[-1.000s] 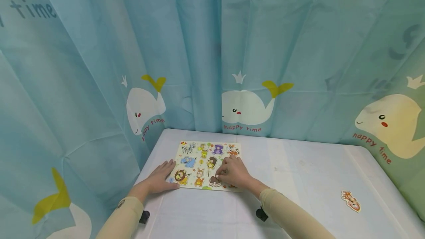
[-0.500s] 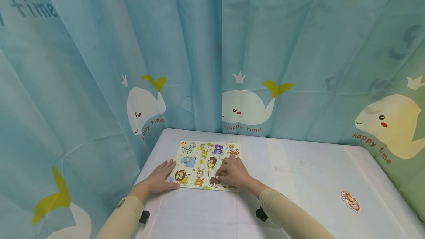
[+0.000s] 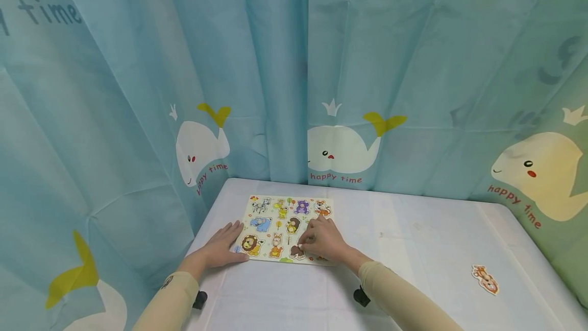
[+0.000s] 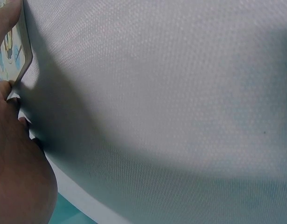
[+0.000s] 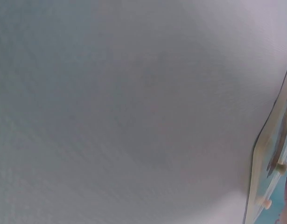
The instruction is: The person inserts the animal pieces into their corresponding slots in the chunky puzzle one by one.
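A wooden knob puzzle board (image 3: 268,237) with animal pieces lies flat at the left of the table. My left hand (image 3: 220,246) steadies its near left corner, thumb on the front edge and the other fingers extended along the left side; the left wrist view shows this hand (image 4: 22,172) at the board's corner (image 4: 25,56). Near the front edge, my right hand (image 3: 323,239) pinches a brown animal puzzle piece (image 3: 297,253) low in its place on the board. That hand hides the board's right part. Knobs (image 5: 267,203) stick up in the right wrist view.
A loose orange-brown animal piece (image 3: 485,279) lies on the white table (image 3: 413,249) far to the right. Small black objects (image 3: 362,297) show beside both forearms. A blue curtain (image 3: 275,75) with whales hangs behind and at the sides.
The brown piece, slightly raised with its thick edge showing a second ago, now sits lower in the board under my right fingers. My left hand has stayed in place.
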A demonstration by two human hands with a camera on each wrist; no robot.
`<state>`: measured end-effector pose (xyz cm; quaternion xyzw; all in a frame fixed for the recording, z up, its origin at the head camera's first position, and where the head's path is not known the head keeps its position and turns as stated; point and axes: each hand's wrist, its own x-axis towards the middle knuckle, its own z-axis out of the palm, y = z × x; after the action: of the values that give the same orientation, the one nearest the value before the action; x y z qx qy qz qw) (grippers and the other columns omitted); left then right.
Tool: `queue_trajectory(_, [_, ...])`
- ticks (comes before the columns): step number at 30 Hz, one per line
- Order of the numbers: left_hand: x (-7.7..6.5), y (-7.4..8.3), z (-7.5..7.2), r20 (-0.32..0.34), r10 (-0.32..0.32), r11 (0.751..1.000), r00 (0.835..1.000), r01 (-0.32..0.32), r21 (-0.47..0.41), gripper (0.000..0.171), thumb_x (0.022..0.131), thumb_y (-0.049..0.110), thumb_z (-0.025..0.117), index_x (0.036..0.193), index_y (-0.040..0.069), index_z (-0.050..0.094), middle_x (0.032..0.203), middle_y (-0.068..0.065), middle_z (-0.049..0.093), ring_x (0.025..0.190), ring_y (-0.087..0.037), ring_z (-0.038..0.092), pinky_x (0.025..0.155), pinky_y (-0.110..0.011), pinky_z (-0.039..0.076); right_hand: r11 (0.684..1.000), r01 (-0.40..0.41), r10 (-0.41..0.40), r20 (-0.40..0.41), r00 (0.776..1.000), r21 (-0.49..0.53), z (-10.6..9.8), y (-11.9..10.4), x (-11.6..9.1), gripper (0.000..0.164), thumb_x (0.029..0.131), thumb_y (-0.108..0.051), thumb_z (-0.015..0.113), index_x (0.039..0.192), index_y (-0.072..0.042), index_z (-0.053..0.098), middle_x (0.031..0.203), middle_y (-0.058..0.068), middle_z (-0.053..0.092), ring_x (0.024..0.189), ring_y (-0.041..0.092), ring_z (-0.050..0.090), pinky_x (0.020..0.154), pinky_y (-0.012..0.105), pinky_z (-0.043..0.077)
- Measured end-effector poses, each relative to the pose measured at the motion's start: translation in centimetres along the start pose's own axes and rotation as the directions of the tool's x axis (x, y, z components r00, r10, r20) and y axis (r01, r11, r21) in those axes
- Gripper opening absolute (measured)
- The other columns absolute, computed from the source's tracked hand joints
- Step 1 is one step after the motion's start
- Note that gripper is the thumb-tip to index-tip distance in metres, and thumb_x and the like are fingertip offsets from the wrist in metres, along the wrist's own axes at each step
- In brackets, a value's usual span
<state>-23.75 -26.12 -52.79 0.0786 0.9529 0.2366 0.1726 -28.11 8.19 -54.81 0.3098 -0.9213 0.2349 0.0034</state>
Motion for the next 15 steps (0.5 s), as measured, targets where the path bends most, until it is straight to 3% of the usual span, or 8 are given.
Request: queue_trajectory(15, [-0.25, 0.38, -0.09, -0.009, 0.005, 1.0, 1.0, -0.005, 0.002, 0.105, 0.084, 0.054, 0.078, 0.162, 0.005, 0.027, 0.169, -0.016, 0.02, 0.154, -0.043, 0.012, 0.121, -0.066, 0.014, 0.999, -0.027, 0.027, 0.023, 0.999, -0.029, -0.08, -0.27, 0.26, 0.004, 0.082, -0.033, 0.084, 0.085, -0.035, 0.083, 0.078, -0.02, 0.049, 0.081, 0.007, 0.041, 0.074, 0.031, 0.035])
